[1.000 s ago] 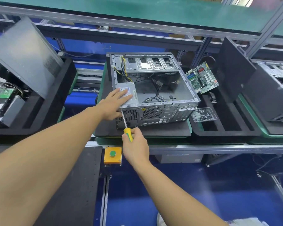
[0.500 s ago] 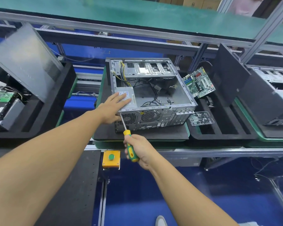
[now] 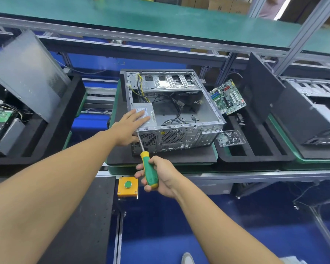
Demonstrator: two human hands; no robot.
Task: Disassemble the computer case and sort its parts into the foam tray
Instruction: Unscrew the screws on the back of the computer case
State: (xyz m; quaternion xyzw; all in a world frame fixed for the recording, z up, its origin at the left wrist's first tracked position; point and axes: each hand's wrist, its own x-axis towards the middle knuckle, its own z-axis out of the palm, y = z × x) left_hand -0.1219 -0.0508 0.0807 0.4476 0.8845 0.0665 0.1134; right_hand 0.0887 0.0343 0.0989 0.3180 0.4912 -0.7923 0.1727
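Your left hand (image 3: 130, 127) lies flat, fingers straight, on the grey power supply box (image 3: 149, 111) in the grey metal computer case (image 3: 181, 139). Your right hand (image 3: 161, 177) grips the green-and-yellow screwdriver (image 3: 148, 168), its tip beside your left thumb: a slip could jab it. The black foam tray (image 3: 255, 158) sits right of your hands, above blue floor.

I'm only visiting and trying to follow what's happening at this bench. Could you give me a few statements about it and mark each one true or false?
1. The right hand grips a green and yellow screwdriver. True.
2. The left hand rests with straight fingers on the grey power box in the computer case. True.
3. The green circuit board is mounted inside the case. False: it leans outside, to the right of the case, in the foam tray.
4. The yellow box has a red button. False: its button is green.
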